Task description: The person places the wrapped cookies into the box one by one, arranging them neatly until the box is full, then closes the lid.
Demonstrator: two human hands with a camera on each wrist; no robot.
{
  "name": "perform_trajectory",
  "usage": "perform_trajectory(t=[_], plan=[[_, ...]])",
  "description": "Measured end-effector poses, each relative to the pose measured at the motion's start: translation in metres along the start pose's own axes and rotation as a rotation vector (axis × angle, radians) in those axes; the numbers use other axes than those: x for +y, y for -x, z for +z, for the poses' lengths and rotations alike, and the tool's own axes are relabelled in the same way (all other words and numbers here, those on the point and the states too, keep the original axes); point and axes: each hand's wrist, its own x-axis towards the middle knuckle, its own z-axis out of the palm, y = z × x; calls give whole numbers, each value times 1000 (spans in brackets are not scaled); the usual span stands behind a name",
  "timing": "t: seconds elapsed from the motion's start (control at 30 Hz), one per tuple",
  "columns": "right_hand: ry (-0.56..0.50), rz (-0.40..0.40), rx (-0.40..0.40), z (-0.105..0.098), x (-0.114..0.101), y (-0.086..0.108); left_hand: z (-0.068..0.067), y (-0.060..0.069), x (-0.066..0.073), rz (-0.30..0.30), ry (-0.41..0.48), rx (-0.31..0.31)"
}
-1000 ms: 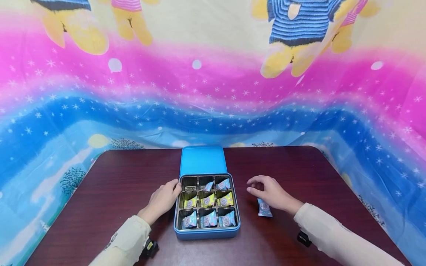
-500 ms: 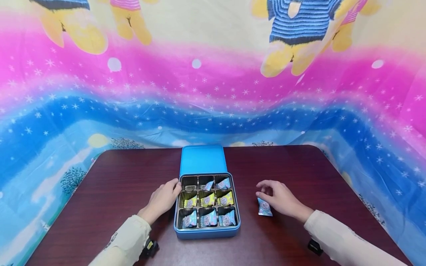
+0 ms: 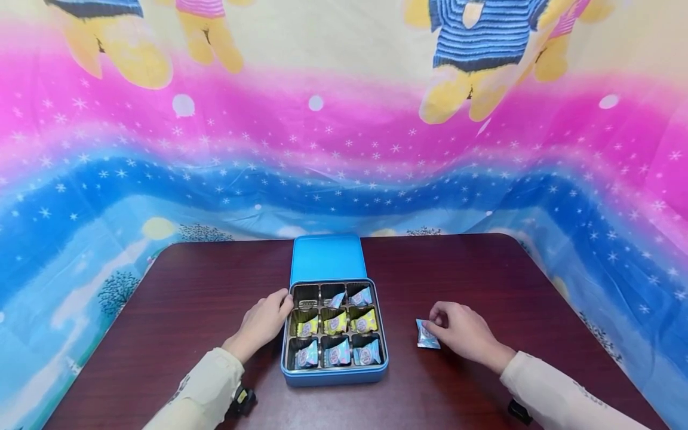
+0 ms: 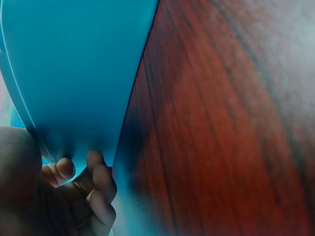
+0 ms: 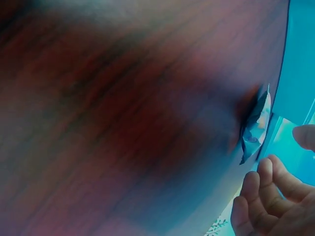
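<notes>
A blue tin box (image 3: 334, 376) with a black divided insert stands on the table. Blue wrapped candies (image 3: 337, 353) lie in its front row and yellow ones (image 3: 335, 323) in the middle row. Two more blue candies show in the back row, in the middle and right compartments. My left hand (image 3: 263, 322) holds the tin at its back left corner, fingertips bent against the side wall in the left wrist view. Right of the tin lies a single blue candy (image 3: 427, 334). Over its right edge hovers my right hand (image 3: 464, 328), thumb and fingers parted, a gap showing to the candy (image 5: 256, 129).
The tin's blue lid (image 3: 328, 258) lies behind the box, flush against its back edge. Dark reddish wood tabletop (image 3: 215, 269) surrounds everything. A patterned cloth (image 3: 344, 179) hangs along the back and sides of the table.
My right hand has moved right and toward me, from above and beyond the loose candy to its right side, uncovering more of it. The left hand and tin stay put.
</notes>
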Motion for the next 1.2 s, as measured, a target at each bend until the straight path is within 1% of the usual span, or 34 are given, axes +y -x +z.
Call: perform_trajectory(t=[0.27, 0.43, 0.73, 1.0, 1.1, 1.2], plan=[[116, 47, -23, 5, -2, 6, 0, 0, 0, -3, 4, -7], [156, 69, -29, 6, -3, 7, 0, 1, 0, -6, -1, -6], [177, 65, -40, 13, -6, 7, 1, 1, 1, -3, -2, 3], [214, 23, -54, 14, -5, 6, 0, 1, 0, -5, 2, 4], [185, 3, -58, 12, -2, 6, 0, 0, 0, 0, -1, 4], [130, 0, -77, 10, 2, 5, 0, 0, 0, 1, -3, 6]])
